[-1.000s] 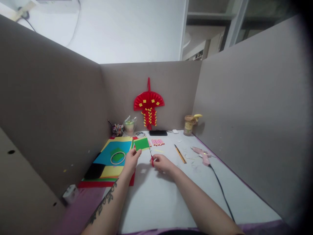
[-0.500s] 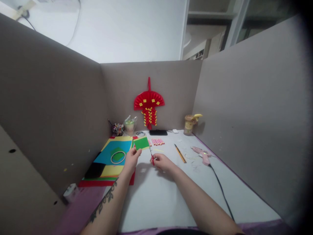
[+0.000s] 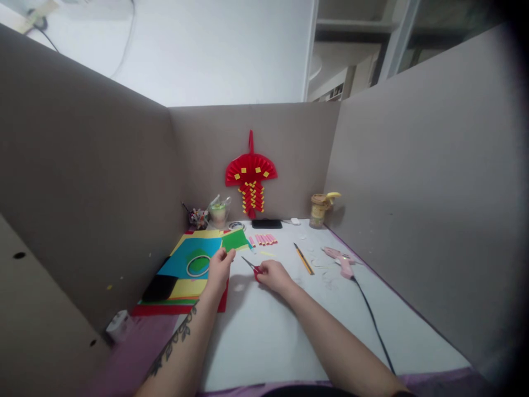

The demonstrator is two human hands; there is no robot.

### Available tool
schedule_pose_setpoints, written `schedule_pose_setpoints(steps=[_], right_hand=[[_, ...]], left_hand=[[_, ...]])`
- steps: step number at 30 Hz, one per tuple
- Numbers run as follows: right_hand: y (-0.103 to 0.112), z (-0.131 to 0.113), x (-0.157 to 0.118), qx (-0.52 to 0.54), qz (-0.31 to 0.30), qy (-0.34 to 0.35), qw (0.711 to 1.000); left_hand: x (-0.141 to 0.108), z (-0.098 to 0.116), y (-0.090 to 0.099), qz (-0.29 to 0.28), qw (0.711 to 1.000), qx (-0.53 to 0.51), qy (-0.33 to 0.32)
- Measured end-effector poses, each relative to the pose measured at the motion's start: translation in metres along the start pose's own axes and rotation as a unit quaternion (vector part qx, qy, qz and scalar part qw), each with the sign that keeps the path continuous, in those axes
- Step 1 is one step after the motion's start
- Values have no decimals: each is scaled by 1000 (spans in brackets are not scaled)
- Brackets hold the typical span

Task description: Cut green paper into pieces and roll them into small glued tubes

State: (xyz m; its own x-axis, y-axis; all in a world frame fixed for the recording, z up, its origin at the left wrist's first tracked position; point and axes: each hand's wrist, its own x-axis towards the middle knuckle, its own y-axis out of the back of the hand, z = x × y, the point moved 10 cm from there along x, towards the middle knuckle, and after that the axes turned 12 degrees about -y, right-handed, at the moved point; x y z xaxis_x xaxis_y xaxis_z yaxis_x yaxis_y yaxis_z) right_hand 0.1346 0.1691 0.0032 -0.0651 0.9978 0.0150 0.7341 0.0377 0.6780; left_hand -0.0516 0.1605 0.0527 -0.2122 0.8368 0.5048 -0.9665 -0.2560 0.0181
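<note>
Red-handled scissors (image 3: 257,271) are gripped in my right hand (image 3: 273,275), their blades pointing up and left toward my other hand. My left hand (image 3: 220,267) is closed, thumb against fingers, just in front of a green paper piece (image 3: 235,240) with a pale yellow edge; whatever it pinches is too small to make out. Left of it, a white ring (image 3: 199,257) rests on blue paper (image 3: 176,259) atop a stack of coloured sheets. Several small pink rolls (image 3: 266,239) lie in a row beyond the scissors.
An orange cutter (image 3: 304,259) and a pink glue gun (image 3: 341,262) with a black cable lie right. At the back are a black phone (image 3: 266,224), a lidded cup (image 3: 318,211) and a red paper ornament (image 3: 250,171) on the partition. A black object (image 3: 160,287) lies left.
The scissors have come away from the green paper and their blades now point more to the left. The green paper sits slightly farther left, apart from the blades.
</note>
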Motion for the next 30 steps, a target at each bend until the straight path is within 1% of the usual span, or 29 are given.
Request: schedule_pose_setpoints(steps=[2,3,4,5,7,8,9,10,12,15,17,19,21,23,24,25,26,27,28,29,30], right_hand=[[-12,-1,-3,-26,-46,-3,999],[-15,-4,-5,-23,-55,4,998],[-13,-9,-6,-9,-48,17,999],[-7,-14,-7,20,-27,27,999],[14,-20,-10,121,32,32,992],[24,-21,-11,184,56,32,981],[31,-22,-12,244,67,33,967],[36,-23,-13,295,68,36,952],[38,-26,-13,349,38,44,935],[34,-23,-9,343,-4,36,939],[37,-14,-5,340,4,16,940],[44,-1,0,334,33,-12,942],[53,8,3,278,70,-28,958],[63,7,2,194,123,-16,973],[66,4,0,165,143,1,976],[67,0,-2,156,150,21,976],[64,-5,-3,166,141,42,975],[58,-9,-4,188,120,59,973],[52,-12,-4,212,92,70,970],[46,-13,-3,235,71,70,967],[43,-11,-2,253,65,60,964]], left_hand=[[0,2,2,8,1000,7,-8],[0,3,2,8,1000,7,-11],[-1,3,0,4,1000,4,-10],[-2,2,-3,-5,1000,0,-5],[-5,-2,-12,-41,999,-7,12],[-7,-4,-19,-64,998,-11,20],[-10,-5,-26,-89,996,-14,25],[-12,-5,-32,-112,993,-15,24],[-17,-2,-41,-142,990,-13,15],[-20,2,-46,-153,988,2,5],[-19,6,-44,-146,989,6,0],[-16,9,-39,-129,991,16,-4],[-13,9,-32,-110,994,29,-6],[-12,7,-28,-104,994,33,-4],[-13,5,-28,-107,994,32,-3],[-15,3,-30,-114,993,30,0],[-17,2,-33,-127,992,29,3],[-20,2,-38,-141,990,29,5],[-21,3,-41,-143,989,31,5],[-21,8,-41,-127,991,34,1],[-19,16,-39,-92,995,34,-9]])
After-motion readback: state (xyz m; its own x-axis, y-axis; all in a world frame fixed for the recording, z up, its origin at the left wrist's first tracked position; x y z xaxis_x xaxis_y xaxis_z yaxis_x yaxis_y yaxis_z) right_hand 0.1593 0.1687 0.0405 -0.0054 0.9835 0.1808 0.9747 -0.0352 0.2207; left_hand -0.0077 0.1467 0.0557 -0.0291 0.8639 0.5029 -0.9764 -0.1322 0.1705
